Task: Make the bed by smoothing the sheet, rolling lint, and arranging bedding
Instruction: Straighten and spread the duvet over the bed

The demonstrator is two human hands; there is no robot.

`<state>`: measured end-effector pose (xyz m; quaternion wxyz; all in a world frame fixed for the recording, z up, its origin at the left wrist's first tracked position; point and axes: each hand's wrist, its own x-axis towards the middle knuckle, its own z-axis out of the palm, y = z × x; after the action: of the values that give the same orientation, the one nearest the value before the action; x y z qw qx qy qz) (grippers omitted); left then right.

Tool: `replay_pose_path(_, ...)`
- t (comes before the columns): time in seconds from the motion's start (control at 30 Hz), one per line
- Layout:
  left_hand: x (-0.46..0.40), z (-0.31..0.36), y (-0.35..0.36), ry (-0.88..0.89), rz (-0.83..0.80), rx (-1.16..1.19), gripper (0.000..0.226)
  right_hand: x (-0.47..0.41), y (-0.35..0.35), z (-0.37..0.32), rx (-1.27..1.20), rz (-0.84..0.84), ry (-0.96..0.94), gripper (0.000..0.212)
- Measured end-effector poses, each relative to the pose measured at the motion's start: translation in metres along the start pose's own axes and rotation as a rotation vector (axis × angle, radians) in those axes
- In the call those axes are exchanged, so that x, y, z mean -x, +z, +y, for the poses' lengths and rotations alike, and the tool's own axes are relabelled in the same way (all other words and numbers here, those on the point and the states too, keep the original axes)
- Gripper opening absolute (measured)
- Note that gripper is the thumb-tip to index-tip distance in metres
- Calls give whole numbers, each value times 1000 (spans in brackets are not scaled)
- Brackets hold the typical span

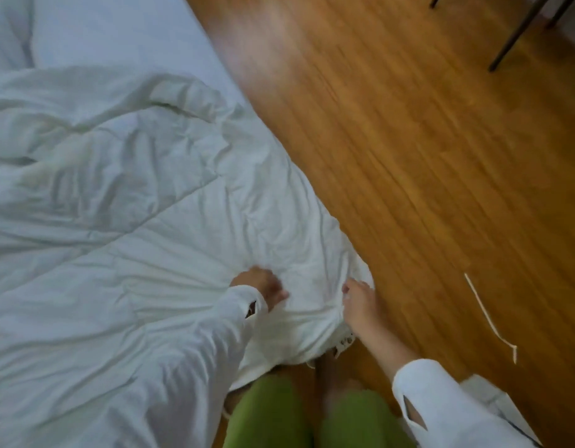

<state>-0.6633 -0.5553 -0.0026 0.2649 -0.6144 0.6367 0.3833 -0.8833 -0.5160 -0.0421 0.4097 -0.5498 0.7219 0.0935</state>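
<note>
Both hands are at the corner of the white duvet (143,205), which lies crumpled on the bed (118,33). The left hand (263,286) grips the fabric with curled fingers; the right hand (357,302) pinches the duvet edge beside the wooden floor (409,140).

No legible text or labels.

You're looking down on a wooden plank floor (425,156), warm orange-brown, its boards running diagonally from upper left to lower right. A pale sheen of light lies on the boards near the top edge. At the upper right corner, thin dark furniture legs (519,33) stand on it. A white cord (486,315) lies loose on the floor toward the right.
</note>
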Motion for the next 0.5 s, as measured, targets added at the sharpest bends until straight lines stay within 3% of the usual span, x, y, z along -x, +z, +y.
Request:
replay_pose_path(0.07,-12,8,-9,-54,264,81,43,-13,-18,-13,51,51,-178,51)
replay_pose_path(0.13,-24,9,-19,-127,473,133,59,-20,-37,-34,169,-103,-409,71)
replay_pose_path(0.2,-39,11,-31,-232,392,99,78,-32,-54,-50,326,-304,-486,79)
replay_pose_path(0.3,-54,22,-51,-341,185,79,75,-52,-78,-58,405,-453,-504,68)
replay_pose_path(0.4,-58,33,-70,-432,260,274,60,-62,-106,-56,420,-528,-502,59)
replay_pose_path(0.5,-64,50,-79,-568,363,561,84,-76,-140,-55,336,-540,-430,59)
